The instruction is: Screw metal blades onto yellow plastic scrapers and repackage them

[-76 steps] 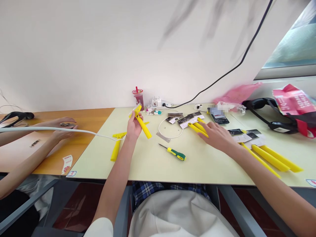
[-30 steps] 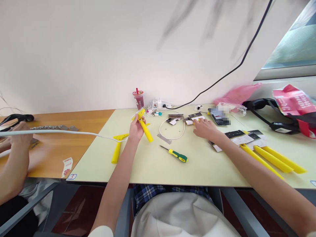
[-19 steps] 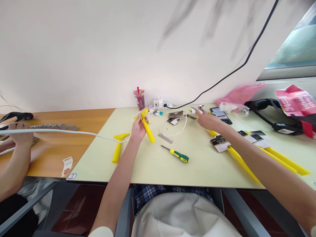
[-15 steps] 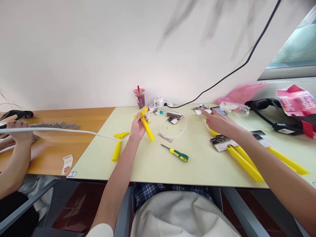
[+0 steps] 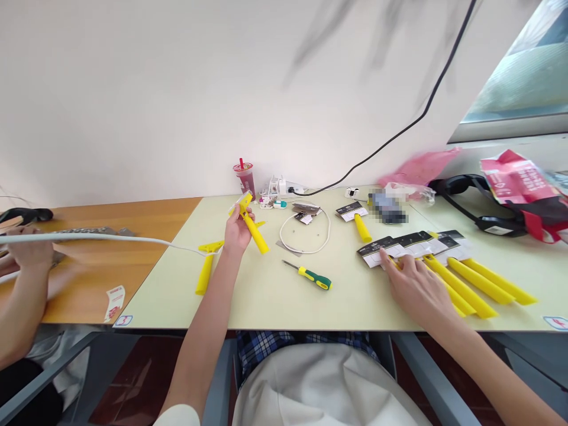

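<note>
My left hand [image 5: 236,232] is closed around a yellow scraper [image 5: 257,238], held above the table with its T-shaped head up and its handle slanting down to the right. Another yellow scraper [image 5: 205,271] lies on the table behind my left wrist. My right hand [image 5: 417,284] lies over a row of several yellow scrapers [image 5: 483,278] with black-and-white cards; its fingers are spread and touch a card [image 5: 377,248] at the left end. A single carded scraper [image 5: 362,228] lies farther back. Between my hands rests a green-and-yellow screwdriver [image 5: 317,278].
At the back stand a drink cup [image 5: 245,178] and a power strip [image 5: 280,188] with a black cable. A looped white cable [image 5: 328,231] surrounds small cards. Rightward are a blurred dark item [image 5: 388,208], a black headset [image 5: 492,223] and pink bags. At left, another person's hand [image 5: 29,245] works.
My right hand has moved from the card at the back toward me, onto the row of carded scrapers. The back scraper is now uncovered. My left hand still holds its scraper.
</note>
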The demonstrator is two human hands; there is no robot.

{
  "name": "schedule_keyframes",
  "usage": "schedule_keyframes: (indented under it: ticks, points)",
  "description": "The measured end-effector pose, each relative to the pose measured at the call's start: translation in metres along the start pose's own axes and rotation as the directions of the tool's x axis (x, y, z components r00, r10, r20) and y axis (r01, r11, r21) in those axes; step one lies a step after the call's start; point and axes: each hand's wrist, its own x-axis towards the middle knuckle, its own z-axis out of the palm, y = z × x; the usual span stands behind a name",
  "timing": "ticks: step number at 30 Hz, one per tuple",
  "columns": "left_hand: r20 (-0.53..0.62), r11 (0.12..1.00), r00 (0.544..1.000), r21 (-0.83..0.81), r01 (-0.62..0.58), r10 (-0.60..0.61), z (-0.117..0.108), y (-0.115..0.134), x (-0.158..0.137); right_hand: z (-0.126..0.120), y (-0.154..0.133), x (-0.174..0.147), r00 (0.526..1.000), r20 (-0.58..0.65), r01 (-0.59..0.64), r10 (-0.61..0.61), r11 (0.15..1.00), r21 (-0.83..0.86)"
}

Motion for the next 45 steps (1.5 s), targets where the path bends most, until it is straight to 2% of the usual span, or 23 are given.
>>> schedule_keyframes:
  ticks: [3,5,9,11,13,14,17,20,23,25,27,29,31,34,37,40,45]
  points:
    - [-0.007,1.000,1.000,-0.004,0.000,0.000,-0.001,0.001,0.001,-0.006,-0.005,0.005,1.000,-0.001,-0.016,0.016,1.000,-0.010]
    - [-0.002,1.000,1.000,-0.003,0.003,-0.003,-0.002,0.001,0.001,-0.018,-0.006,0.021,1.000,0.003,-0.019,0.019,1.000,0.002]
    - [0.002,1.000,1.000,-0.001,0.008,-0.008,-0.001,0.000,0.000,-0.035,-0.003,0.083,0.999,-0.008,-0.032,0.033,0.998,0.059]
    - [-0.006,1.000,1.000,-0.004,0.010,-0.010,0.001,0.000,-0.001,-0.032,-0.004,0.122,0.994,0.097,-0.065,0.057,0.995,0.076]
    - [-0.017,1.000,1.000,-0.003,0.013,-0.014,0.002,0.001,-0.001,-0.024,-0.007,0.155,0.955,0.284,-0.113,0.083,0.989,0.092]
    - [-0.023,1.000,1.000,-0.001,0.016,-0.016,0.002,0.000,-0.001,-0.019,-0.009,0.169,0.944,0.318,-0.120,0.083,0.988,0.098]
    - [-0.020,1.000,1.000,0.010,0.023,-0.023,0.001,-0.001,0.000,-0.011,-0.012,0.195,0.933,0.355,-0.106,0.055,0.986,0.125]
    - [-0.007,1.000,1.000,0.010,0.029,-0.029,-0.001,-0.003,0.001,-0.024,-0.005,0.203,0.943,0.331,-0.089,0.038,0.986,0.141]
    - [-0.015,0.999,0.999,0.011,0.041,-0.041,-0.002,-0.004,0.001,-0.050,0.004,0.185,0.972,0.231,-0.068,0.032,0.986,0.151]
    - [-0.010,0.998,0.998,0.022,0.055,-0.054,-0.002,-0.003,0.000,-0.064,0.004,0.156,0.988,0.155,-0.023,-0.002,0.987,0.156]
    - [0.001,0.998,0.998,0.023,0.060,-0.060,-0.001,-0.001,0.000,-0.069,-0.003,0.114,0.996,0.031,0.080,-0.086,0.984,0.161]
    - [0.003,0.998,0.999,0.009,0.054,-0.054,0.000,-0.001,-0.001,-0.062,-0.014,0.067,0.994,-0.030,0.113,-0.109,0.980,0.163]
    - [-0.004,0.999,0.999,-0.003,0.046,-0.046,0.000,-0.001,-0.001,-0.048,-0.023,0.026,0.991,-0.041,0.137,-0.131,0.973,0.185]
    - [-0.013,0.999,0.999,0.002,0.050,-0.050,0.000,-0.004,-0.001,-0.028,-0.029,-0.013,0.983,-0.099,0.170,-0.155,0.972,0.163]
    - [-0.016,0.998,0.998,0.016,0.056,-0.056,-0.001,-0.007,0.000,-0.019,-0.026,-0.027,0.976,-0.136,0.182,-0.172,0.981,0.064]
    - [-0.014,0.999,0.999,0.019,0.051,-0.051,-0.002,-0.007,0.000,-0.019,-0.022,-0.027,0.980,-0.137,0.146,-0.146,0.989,-0.009]
    - [-0.017,0.998,0.998,0.023,0.058,-0.057,-0.003,-0.006,0.001,-0.038,-0.025,-0.008,0.979,-0.156,0.127,-0.128,0.992,-0.020]
